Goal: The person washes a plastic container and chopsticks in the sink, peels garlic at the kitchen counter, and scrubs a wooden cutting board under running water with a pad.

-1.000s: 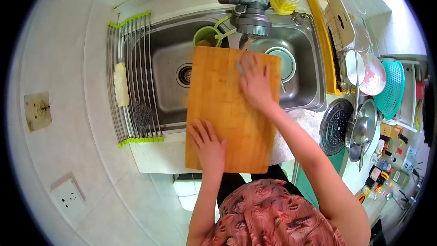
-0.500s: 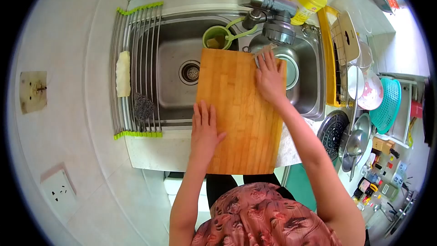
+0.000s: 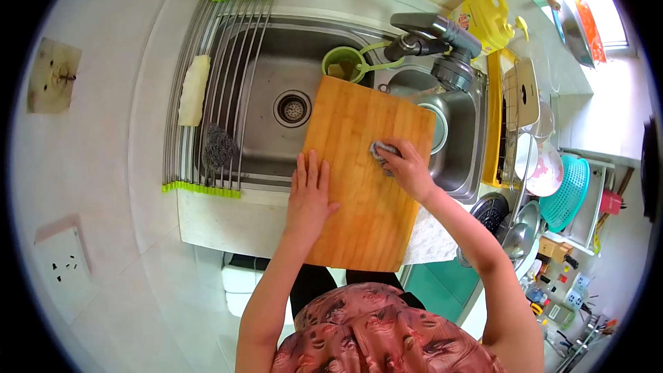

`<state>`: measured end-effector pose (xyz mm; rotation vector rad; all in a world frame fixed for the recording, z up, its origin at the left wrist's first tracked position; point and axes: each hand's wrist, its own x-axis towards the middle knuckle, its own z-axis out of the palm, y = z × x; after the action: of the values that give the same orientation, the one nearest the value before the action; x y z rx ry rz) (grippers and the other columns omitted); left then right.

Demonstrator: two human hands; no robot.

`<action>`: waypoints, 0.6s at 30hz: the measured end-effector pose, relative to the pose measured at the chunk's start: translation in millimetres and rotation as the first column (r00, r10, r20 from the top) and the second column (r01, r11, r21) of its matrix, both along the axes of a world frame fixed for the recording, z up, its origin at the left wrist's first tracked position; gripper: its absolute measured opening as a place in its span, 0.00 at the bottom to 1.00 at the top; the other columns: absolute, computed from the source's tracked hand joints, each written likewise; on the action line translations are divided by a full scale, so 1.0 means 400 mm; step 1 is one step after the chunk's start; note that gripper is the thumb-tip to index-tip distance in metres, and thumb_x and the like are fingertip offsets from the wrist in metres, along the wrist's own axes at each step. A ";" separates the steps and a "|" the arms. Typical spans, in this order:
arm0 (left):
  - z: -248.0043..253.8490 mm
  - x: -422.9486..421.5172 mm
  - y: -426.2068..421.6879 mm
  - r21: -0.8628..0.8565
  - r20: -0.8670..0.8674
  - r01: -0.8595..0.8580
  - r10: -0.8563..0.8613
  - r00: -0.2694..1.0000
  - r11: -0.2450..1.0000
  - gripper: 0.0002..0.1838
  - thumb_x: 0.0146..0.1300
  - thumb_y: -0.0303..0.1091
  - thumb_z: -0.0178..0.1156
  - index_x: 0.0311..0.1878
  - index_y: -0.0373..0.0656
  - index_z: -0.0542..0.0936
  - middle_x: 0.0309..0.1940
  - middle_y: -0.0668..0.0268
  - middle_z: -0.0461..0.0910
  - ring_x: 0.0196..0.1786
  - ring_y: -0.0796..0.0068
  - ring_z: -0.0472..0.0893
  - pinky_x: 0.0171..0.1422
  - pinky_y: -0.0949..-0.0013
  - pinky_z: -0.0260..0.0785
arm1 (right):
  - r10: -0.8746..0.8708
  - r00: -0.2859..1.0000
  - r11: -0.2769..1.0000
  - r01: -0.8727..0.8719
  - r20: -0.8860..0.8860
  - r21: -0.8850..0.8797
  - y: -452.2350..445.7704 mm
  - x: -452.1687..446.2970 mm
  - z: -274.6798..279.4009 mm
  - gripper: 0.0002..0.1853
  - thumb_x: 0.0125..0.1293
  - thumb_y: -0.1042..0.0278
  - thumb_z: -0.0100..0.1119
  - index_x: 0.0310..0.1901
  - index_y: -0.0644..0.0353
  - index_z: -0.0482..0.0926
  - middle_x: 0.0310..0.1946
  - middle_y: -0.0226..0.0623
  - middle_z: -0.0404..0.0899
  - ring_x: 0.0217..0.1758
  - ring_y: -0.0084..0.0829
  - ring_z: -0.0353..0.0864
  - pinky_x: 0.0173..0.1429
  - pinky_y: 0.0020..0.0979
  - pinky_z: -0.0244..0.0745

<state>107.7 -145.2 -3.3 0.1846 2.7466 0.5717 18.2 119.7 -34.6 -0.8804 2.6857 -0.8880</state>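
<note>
A wooden cutting board (image 3: 359, 200) lies across the front of the double sink, its near end jutting past the counter edge. My left hand (image 3: 309, 197) rests flat along the board's left edge, fingers stretched and thumb apart. Bunched under the fingers of my right hand (image 3: 409, 169) is a greyish dishcloth (image 3: 384, 157), pressed on the board's right half. Beyond the board's far edge stands a green strainer cup (image 3: 343, 63) with something brownish inside. A round pale-rimmed dish (image 3: 435, 128) in the right basin is partly hidden by the board.
A roll-up rack (image 3: 231, 90) spans the left basin, bearing a pale sponge strip (image 3: 194, 91) and a dark scrubber (image 3: 219, 146). The faucet (image 3: 442, 45) overhangs the right basin. A yellow detergent jug (image 3: 487, 17) and a dish rack (image 3: 511, 117) stand at right.
My right hand has drawn the dishcloth from the board's far right corner back to its middle right. My left hand stays on the left edge. The camera view has tilted.
</note>
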 end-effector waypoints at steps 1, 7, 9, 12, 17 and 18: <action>-0.004 -0.001 -0.002 -0.006 0.001 0.003 -0.003 1.000 1.000 0.51 0.55 0.45 0.73 0.77 0.36 0.58 0.81 0.46 0.45 0.82 0.43 0.46 0.82 0.49 0.52 | 0.022 0.998 0.999 -0.024 -0.060 -0.026 -0.008 -0.015 -0.015 0.26 0.53 0.80 0.67 0.57 0.54 0.83 0.63 0.41 0.74 0.62 0.46 0.75 0.63 0.43 0.73; -0.011 0.008 -0.010 -0.018 0.000 0.020 -0.020 1.000 1.000 0.51 0.55 0.45 0.73 0.77 0.37 0.58 0.81 0.48 0.45 0.83 0.44 0.45 0.82 0.50 0.51 | -0.389 0.908 0.913 0.357 -0.159 -0.195 -0.179 -0.237 -0.053 0.16 0.60 0.75 0.64 0.51 0.55 0.84 0.50 0.44 0.81 0.55 0.47 0.80 0.58 0.44 0.76; -0.008 0.007 -0.010 -0.002 -0.005 0.026 -0.026 1.000 1.000 0.51 0.55 0.45 0.73 0.77 0.37 0.58 0.81 0.49 0.44 0.83 0.44 0.45 0.82 0.50 0.51 | -0.416 0.903 0.902 0.396 -0.105 -0.171 -0.226 -0.202 -0.053 0.15 0.63 0.73 0.61 0.52 0.54 0.84 0.49 0.44 0.81 0.54 0.47 0.80 0.57 0.44 0.76; -0.010 0.000 -0.009 -0.005 0.013 0.022 -0.022 1.000 1.000 0.51 0.55 0.45 0.73 0.77 0.37 0.58 0.81 0.49 0.44 0.83 0.44 0.45 0.82 0.49 0.51 | -0.118 0.992 0.989 0.112 -0.052 -0.093 -0.225 -0.010 -0.048 0.14 0.64 0.72 0.60 0.51 0.54 0.84 0.52 0.45 0.81 0.55 0.47 0.80 0.58 0.44 0.77; -0.025 0.009 -0.013 0.011 -0.001 0.026 -0.026 1.000 1.000 0.51 0.55 0.44 0.73 0.78 0.38 0.58 0.82 0.49 0.44 0.83 0.44 0.44 0.82 0.48 0.51 | -0.184 0.972 0.983 0.179 -0.149 -0.047 -0.257 -0.151 -0.050 0.13 0.62 0.73 0.62 0.49 0.53 0.85 0.50 0.44 0.80 0.56 0.46 0.80 0.58 0.43 0.77; -0.028 0.010 -0.015 0.018 -0.007 0.026 -0.026 1.000 0.999 0.51 0.56 0.44 0.73 0.78 0.39 0.58 0.82 0.49 0.43 0.83 0.44 0.44 0.82 0.48 0.51 | -0.234 0.959 0.969 0.218 -0.157 -0.114 -0.282 -0.206 -0.058 0.14 0.61 0.73 0.62 0.49 0.53 0.85 0.50 0.44 0.80 0.56 0.46 0.80 0.59 0.43 0.77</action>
<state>111.9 -151.1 -14.6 0.2268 2.7419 0.5895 -64.1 7.0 -58.0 -0.7054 2.9590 -1.0409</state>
